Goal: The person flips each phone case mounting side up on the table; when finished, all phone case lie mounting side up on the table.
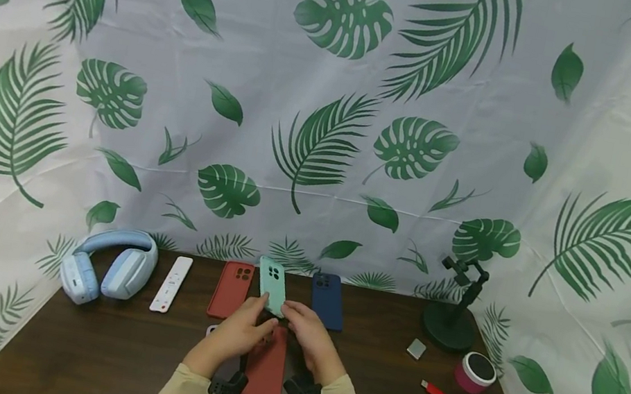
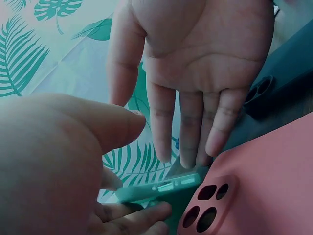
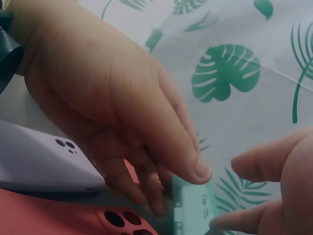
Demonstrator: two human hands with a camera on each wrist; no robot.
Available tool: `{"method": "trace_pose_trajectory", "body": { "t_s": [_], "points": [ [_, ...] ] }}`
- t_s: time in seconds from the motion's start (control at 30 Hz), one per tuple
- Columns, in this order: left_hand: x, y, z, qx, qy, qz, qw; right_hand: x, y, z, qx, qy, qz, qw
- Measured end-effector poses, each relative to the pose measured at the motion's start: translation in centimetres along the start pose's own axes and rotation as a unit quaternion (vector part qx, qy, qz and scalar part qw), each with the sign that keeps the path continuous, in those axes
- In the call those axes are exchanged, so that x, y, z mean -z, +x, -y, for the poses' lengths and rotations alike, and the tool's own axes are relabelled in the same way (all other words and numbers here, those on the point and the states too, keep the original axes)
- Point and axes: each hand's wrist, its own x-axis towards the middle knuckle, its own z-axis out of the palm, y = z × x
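A mint-green phone case (image 1: 273, 281) lies toward the back of the dark table between my two hands. My left hand (image 1: 237, 334) is at its near left edge, fingers beside and partly below it in the left wrist view; that thumb (image 2: 128, 125) stays apart above. My right hand (image 1: 315, 341) reaches to its near right corner with fairly straight fingers, and one fingertip meets the case (image 3: 195, 208) in the right wrist view. Below the hands lies a red phone case (image 1: 264, 378). A pale lavender phone case (image 3: 44, 156) is mostly hidden under my left hand in the head view.
Another red case (image 1: 232, 288) and a dark blue case (image 1: 327, 301) flank the mint one. Leftward are a white remote (image 1: 171, 284) and blue headphones (image 1: 113, 263). Rightward stand a black stand (image 1: 451, 319), a pink jar (image 1: 475, 373), a red USB stick (image 1: 434, 390) and a small grey square (image 1: 416, 348).
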Motion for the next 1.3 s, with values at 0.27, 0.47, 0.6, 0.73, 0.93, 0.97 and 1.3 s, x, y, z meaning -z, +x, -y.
{"method": "trace_pose_trajectory", "body": {
  "t_s": [0.27, 0.47, 0.6, 0.73, 0.93, 0.97, 1.3],
  "points": [
    [-0.17, 0.35, 0.24, 0.036, 0.007, -0.028, 0.9989, 0.22, 0.01, -0.13, -0.014, -0.016, 0.007, 1.0],
    [-0.12, 0.69, 0.31, 0.03, 0.041, -0.061, 0.9968, 0.07, 0.03, -0.06, 0.0, -0.02, 0.015, 1.0],
    [-0.1, 0.57, 0.31, 0.029, 0.045, -0.061, 0.9967, -0.05, -0.02, 0.01, 0.0, -0.032, 0.017, 0.999],
    [-0.19, 0.49, 0.38, 0.034, 0.071, -0.07, 0.9945, 0.0, -0.07, -0.03, -0.006, -0.034, 0.011, 0.999],
    [-0.47, 0.62, 0.44, 0.036, 0.077, -0.091, 0.9922, 0.17, -0.17, 0.01, -0.002, -0.036, 0.01, 0.999],
    [-0.51, 0.62, 0.42, 0.036, 0.074, -0.093, 0.9923, 0.19, -0.19, 0.02, -0.002, -0.037, 0.01, 0.999],
    [-0.57, 0.53, 0.23, 0.047, 0.079, -0.071, 0.9932, 0.46, -0.29, 0.14, -0.013, -0.076, 0.0, 0.997]
  ]
}}
